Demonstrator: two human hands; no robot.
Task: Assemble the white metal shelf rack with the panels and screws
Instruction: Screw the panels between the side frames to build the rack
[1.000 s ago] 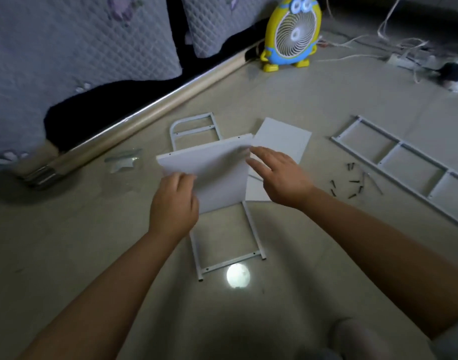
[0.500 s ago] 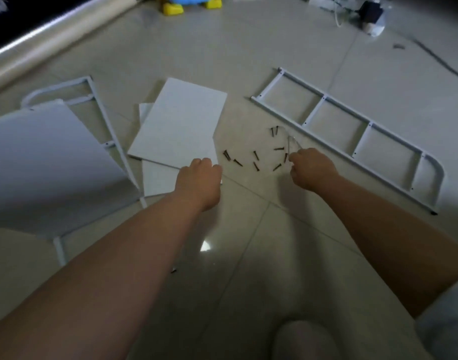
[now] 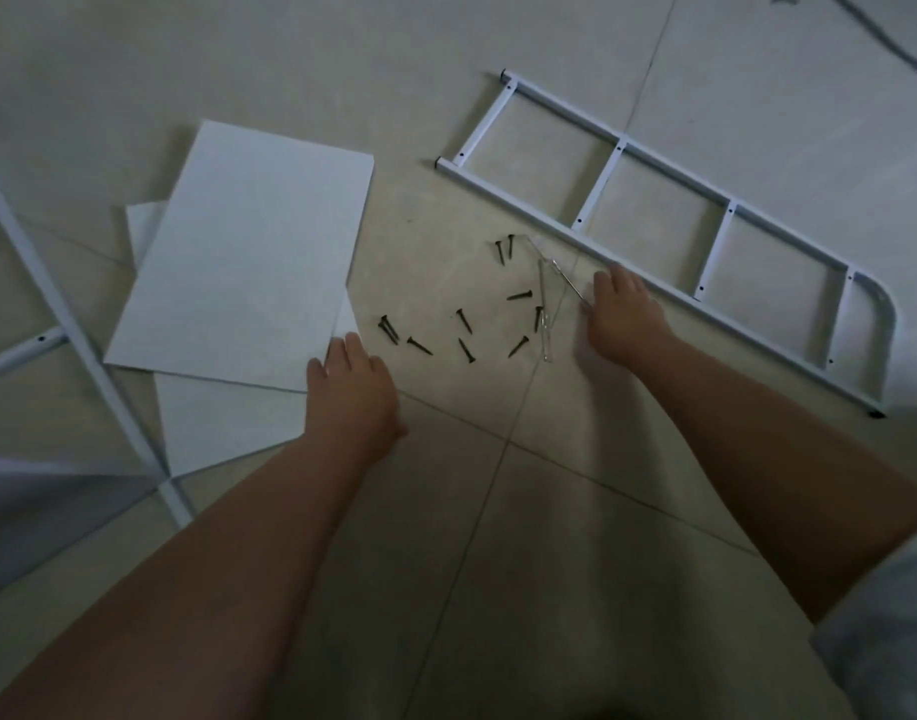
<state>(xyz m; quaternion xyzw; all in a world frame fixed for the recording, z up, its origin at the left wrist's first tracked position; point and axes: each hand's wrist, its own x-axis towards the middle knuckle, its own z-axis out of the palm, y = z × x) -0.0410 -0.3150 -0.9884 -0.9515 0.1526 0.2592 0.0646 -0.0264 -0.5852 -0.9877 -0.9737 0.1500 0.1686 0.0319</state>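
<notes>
Head view: rack parts lie unassembled on a tiled floor (image 3: 550, 537).

1. Panels. One white panel (image 3: 243, 252) lies flat left of centre, stacked askew on a second panel (image 3: 228, 423) that projects from beneath it at its left and near edges. Part of a third panel (image 3: 41, 511) shows at the lower left edge, in shadow.

2. Side frames. One ladder-shaped white side frame (image 3: 654, 200) lies flat to the right, running diagonally from the upper centre to the right edge, rounded end nearest the right edge. A second frame (image 3: 77, 330) is partly in view at the left, just beside the stacked panels.

3. Screws. About a dozen dark screws (image 3: 467, 324) are scattered loose on the floor between the panels and the right-hand frame. A thin, clear or metallic item (image 3: 547, 293) lies among them; its type cannot be determined.

4. Left hand (image 3: 355, 392). Positioned at the near right corner of the top panel, fingers bent, tips on or at the panel edge. Whether it grips the panel cannot be determined.

5. Right hand (image 3: 625, 317). Positioned between the screws and the right-hand frame, fingers curled downward at the end of the thin item. Whether it pinches that item cannot be determined.

6. Surroundings. A dark cable (image 3: 887, 39) crosses the upper right corner. A pale sleeve (image 3: 882, 641) shows at the lower right.
</notes>
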